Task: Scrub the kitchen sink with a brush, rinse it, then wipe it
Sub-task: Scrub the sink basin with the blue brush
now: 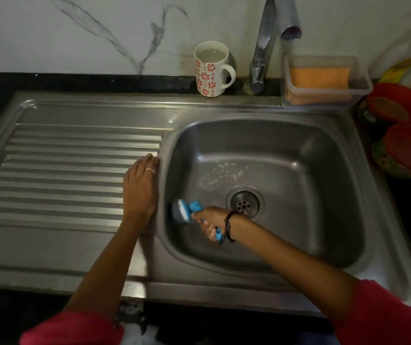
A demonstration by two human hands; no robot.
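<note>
A dark worktop (80, 82) runs across the frame, with a steel sink unit (95, 110) set into it. At upper centre a flowered mug (211, 70) stands on the unit's back ledge, a clear tub (323, 80) at upper right. Two red-lidded containers (398, 103) sit on the worktop at the right edge.

Counts: 1 steel sink (343, 155) with 1 drain (245, 204), 1 drainboard (70, 155), 1 faucet (261, 46). 1 blue brush (187, 210). 1 flowered mug (211, 68), upper centre. 1 clear tub (363, 83) holding 1 orange sponge (320, 77). 2 red-lidded jars (396, 103) (408, 150), right edge. 2 hands (141, 188) (210, 220).
</note>
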